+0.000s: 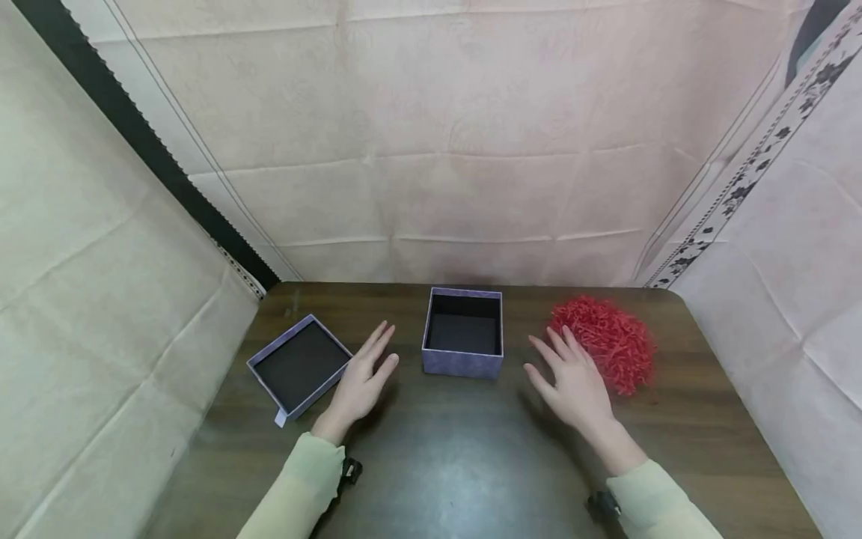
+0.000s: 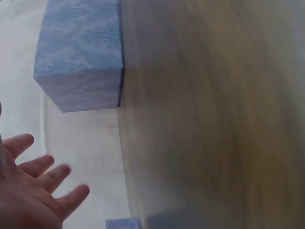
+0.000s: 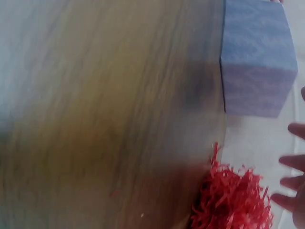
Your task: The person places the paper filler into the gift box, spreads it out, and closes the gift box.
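In the head view a blue-purple patterned box (image 1: 463, 364) with a dark inside stands at the back middle of the table. Its upturned lid (image 1: 301, 367), dark within and bearing a small pale tab, lies at the left. A heap of red shredded paper (image 1: 609, 340) sits at the right. My left hand (image 1: 360, 385) hovers beside the lid's right corner, fingers extended, holding nothing. With fingers spread and nothing held, my right hand (image 1: 574, 382) is just in front of the red heap. Both wrist views show the box's patterned side between the hands.
The brown wooden table (image 1: 431, 449) ends at a back edge just behind the box. Pale cloth (image 1: 465, 150) hangs behind it, with more cloth at both sides. Dark straps with wrist cameras sit at both cuffs.
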`<state>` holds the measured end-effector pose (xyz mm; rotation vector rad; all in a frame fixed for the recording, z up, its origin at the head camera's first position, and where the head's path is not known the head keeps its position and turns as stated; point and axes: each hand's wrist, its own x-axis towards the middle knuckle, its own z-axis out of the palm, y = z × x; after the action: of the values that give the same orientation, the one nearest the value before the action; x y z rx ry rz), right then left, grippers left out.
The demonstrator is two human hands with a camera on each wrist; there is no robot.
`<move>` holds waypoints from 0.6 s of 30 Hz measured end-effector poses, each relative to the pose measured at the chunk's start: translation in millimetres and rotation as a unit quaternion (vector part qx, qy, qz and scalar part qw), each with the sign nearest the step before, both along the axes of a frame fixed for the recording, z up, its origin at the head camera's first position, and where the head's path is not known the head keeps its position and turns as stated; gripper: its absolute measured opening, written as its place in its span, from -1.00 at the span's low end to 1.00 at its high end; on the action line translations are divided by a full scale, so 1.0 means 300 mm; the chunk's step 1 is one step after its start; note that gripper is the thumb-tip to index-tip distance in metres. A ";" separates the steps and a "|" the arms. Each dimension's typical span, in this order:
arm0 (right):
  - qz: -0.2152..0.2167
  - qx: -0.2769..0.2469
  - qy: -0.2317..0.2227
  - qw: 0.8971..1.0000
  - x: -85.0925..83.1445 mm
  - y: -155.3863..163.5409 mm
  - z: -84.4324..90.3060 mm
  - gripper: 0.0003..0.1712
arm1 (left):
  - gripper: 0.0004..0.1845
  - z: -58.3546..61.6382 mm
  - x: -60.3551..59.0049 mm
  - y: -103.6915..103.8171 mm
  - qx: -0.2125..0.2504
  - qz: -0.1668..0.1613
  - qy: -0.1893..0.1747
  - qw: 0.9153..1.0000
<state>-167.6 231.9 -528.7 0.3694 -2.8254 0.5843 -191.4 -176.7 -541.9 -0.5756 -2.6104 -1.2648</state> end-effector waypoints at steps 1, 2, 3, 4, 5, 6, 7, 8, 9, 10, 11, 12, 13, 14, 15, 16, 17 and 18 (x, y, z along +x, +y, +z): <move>0.003 -0.010 0.013 1.000 0.001 0.009 -0.002 -0.34 | -0.40 -0.006 0.000 0.007 0.029 0.004 0.004 1.000; 0.008 -0.022 0.028 0.999 0.001 0.019 -0.005 -0.38 | -0.42 -0.010 -0.001 0.015 0.054 0.007 0.006 0.999; 0.010 -0.033 0.044 0.998 0.002 0.028 -0.007 -0.42 | -0.44 -0.014 -0.002 0.024 0.078 0.008 0.009 0.997; 0.012 -0.045 0.062 0.997 0.002 0.038 -0.009 -0.45 | -0.45 -0.018 -0.005 0.033 0.102 0.008 0.012 0.995; 0.012 -0.056 0.081 0.995 0.002 0.047 -0.011 -0.48 | -0.46 -0.020 -0.008 0.043 0.122 0.009 0.015 0.992; 0.011 -0.068 0.099 0.993 0.005 0.057 -0.012 -0.50 | -0.48 -0.022 -0.011 0.053 0.140 0.012 0.014 0.990; 0.010 -0.079 0.115 0.990 0.006 0.069 -0.013 -0.51 | -0.48 -0.022 -0.012 0.064 0.157 0.016 0.011 0.987; 0.007 -0.088 0.129 0.988 0.006 0.081 -0.013 -0.53 | -0.49 -0.022 -0.014 0.076 0.173 0.019 0.007 0.985; 0.001 -0.096 0.140 0.986 0.006 0.095 -0.011 -0.53 | -0.49 -0.021 -0.017 0.088 0.186 0.023 0.002 0.982; -0.006 -0.101 0.148 0.984 0.006 0.110 -0.008 -0.53 | -0.49 -0.018 -0.020 0.099 0.198 0.026 -0.006 0.980; -0.015 -0.105 0.154 0.982 0.004 0.126 -0.004 -0.52 | -0.49 -0.016 -0.023 0.111 0.208 0.028 -0.015 0.978; -0.024 -0.109 0.157 0.981 0.002 0.142 0.003 -0.51 | -0.48 -0.013 -0.028 0.124 0.218 0.030 -0.026 0.975; -0.035 -0.111 0.157 0.981 -0.003 0.159 0.009 -0.48 | -0.47 -0.011 -0.032 0.136 0.227 0.030 -0.037 0.973; -0.046 -0.114 0.152 0.981 -0.007 0.175 0.018 -0.45 | -0.46 -0.009 -0.037 0.149 0.235 0.031 -0.047 0.970; -0.057 -0.116 0.147 0.981 -0.012 0.191 0.025 -0.40 | -0.45 -0.007 -0.041 0.161 0.243 0.031 -0.058 0.968; -0.067 -0.118 0.139 0.981 -0.018 0.206 0.033 -0.34 | -0.44 -0.004 -0.045 0.173 0.250 0.029 -0.068 0.965; -0.076 -0.121 0.129 0.981 -0.024 0.219 0.041 -0.29 | -0.43 -0.003 -0.049 0.183 0.253 0.029 -0.077 0.964; -0.083 -0.123 0.119 0.982 -0.031 0.231 0.048 -0.24 | -0.43 -0.002 -0.053 0.194 0.254 0.030 -0.084 0.963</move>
<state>-176.9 301.3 -514.4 0.1444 -2.4891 0.7847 -207.3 -118.7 -542.6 -0.3043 -2.2531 -1.9386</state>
